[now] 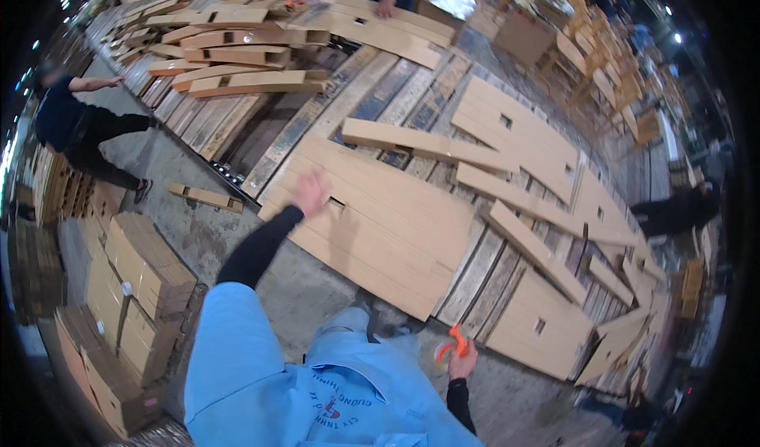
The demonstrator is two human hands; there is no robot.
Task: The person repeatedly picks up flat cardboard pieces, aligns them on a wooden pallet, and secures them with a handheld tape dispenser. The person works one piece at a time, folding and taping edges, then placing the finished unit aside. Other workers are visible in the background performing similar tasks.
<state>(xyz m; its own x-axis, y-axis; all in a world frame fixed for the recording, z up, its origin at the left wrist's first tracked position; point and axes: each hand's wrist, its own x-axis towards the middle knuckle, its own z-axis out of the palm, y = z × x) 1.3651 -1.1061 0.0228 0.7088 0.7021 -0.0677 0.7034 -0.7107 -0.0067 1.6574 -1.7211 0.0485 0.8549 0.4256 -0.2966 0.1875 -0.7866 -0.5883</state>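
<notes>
Likely light, stiff cardboard, best held at worktop's near edge; right hand grips orange dispenser; blurred left hand, we can't tell.

Left hand: blurred, beyond the blue shirt; left forearm outstretched, black-sleeved. Right hand: closed in a grip, right of the blue shirt; right forearm lowered.

Cluttered workshop interior, bare concrete underfoot.

Stretches grey and stained beside a long, dark-gapped platform of wooden slats; holds a strapped cardboard stack at lower left, a large brown carton at upper right and, just beyond, pale wooden chairs crowded close together; glints with small white lights toward both upper corners.
</notes>
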